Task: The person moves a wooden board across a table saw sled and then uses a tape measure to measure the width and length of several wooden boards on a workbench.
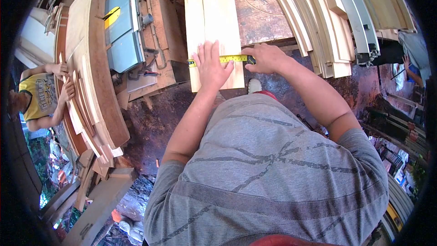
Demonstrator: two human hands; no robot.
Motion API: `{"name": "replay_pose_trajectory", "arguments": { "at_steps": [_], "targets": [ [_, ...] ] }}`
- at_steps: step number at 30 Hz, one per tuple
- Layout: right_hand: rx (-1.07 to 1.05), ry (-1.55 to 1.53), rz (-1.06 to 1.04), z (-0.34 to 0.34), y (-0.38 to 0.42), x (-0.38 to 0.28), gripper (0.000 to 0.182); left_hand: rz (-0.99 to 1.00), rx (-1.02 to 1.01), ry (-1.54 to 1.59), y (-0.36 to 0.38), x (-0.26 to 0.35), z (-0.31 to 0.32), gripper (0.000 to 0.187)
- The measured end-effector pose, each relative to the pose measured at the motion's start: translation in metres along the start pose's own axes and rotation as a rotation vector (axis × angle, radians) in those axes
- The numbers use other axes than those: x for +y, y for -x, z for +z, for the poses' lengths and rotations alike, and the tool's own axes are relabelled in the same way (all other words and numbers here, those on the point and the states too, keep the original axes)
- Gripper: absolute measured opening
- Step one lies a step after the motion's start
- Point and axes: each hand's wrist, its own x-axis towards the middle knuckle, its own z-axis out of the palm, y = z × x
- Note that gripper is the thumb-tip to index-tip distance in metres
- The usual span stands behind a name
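Tape (234, 58) stretched across near end of board (211, 13), edge to edge. Left hand (213, 67) laid over it, fingers straight, slightly spread, thumb out. Right hand (268, 59) has fingers closed round tape's case at board's right edge. Board overhangs tabletop (266, 23).

Place: woodworking workshop | stacked boards (321, 29) | blue-topped machine (124, 25) | tape measure (233, 58) across wide plank (212, 11)

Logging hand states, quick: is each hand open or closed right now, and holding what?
Left hand: open, laid over the board and the extended tape.
Right hand: closed, holding the tape measure.
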Motion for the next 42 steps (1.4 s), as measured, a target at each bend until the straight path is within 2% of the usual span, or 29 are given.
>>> {"name": "replay_pose_trajectory", "arguments": {
  "at_steps": [13, 42],
  "targets": [
    [0.012, 0.016, 0.002, -0.0011, 0.0008, -0.0013, 0.057, -0.014, -0.009, -0.059, -0.0027, 0.0047, 0.0002, 0.094],
    [0.028, 0.004, -0.003, 0.0017, 0.0016, -0.0011, 0.055, -0.012, 0.057, -0.022, -0.0024, 0.0049, 0.0019, 0.093]
  ]
}}
